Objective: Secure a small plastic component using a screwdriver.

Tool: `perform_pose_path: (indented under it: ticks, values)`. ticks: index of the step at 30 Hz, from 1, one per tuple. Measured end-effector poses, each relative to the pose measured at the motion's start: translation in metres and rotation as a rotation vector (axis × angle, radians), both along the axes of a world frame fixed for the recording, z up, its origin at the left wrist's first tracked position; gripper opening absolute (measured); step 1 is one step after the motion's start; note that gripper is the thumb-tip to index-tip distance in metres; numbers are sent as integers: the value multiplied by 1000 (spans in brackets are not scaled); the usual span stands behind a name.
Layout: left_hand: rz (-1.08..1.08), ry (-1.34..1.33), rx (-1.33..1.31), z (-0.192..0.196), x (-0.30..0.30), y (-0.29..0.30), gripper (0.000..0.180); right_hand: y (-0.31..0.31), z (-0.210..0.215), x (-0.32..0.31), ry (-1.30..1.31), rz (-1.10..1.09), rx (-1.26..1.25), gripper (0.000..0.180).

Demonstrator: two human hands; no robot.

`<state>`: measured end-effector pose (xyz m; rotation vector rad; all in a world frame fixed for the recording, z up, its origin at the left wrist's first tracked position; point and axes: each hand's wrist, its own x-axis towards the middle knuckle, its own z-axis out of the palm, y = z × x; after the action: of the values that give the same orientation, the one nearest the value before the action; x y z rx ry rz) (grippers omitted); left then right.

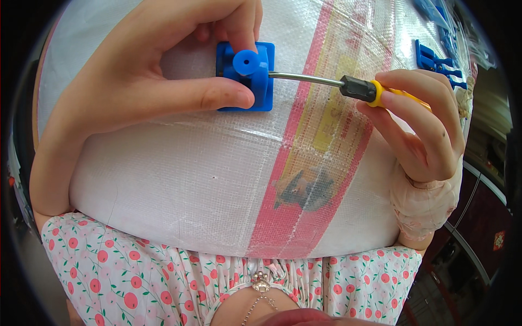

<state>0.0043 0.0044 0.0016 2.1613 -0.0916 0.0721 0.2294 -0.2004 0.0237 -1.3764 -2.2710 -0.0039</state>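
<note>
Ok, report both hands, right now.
Left hand: closed, thumb and fingers holding the blue part.
Right hand: closed, holding the yellow-handled screwdriver.

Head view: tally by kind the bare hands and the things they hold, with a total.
Hands: 2 (left hand, right hand)
Blue part in the left hand: 1
Screwdriver in the right hand: 1
Total: 4
</note>
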Motion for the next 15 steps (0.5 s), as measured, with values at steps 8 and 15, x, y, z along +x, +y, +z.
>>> perform_pose_path:
  ticks: [8, 15]
  values:
    - [7, 6, 2, 0, -1, -1, 35, -2, -6, 0, 102, 15, -75, 40]
    - [20, 51, -29, 7, 0, -1, 35, 0, -6, -1, 70, 17, -23, 43]
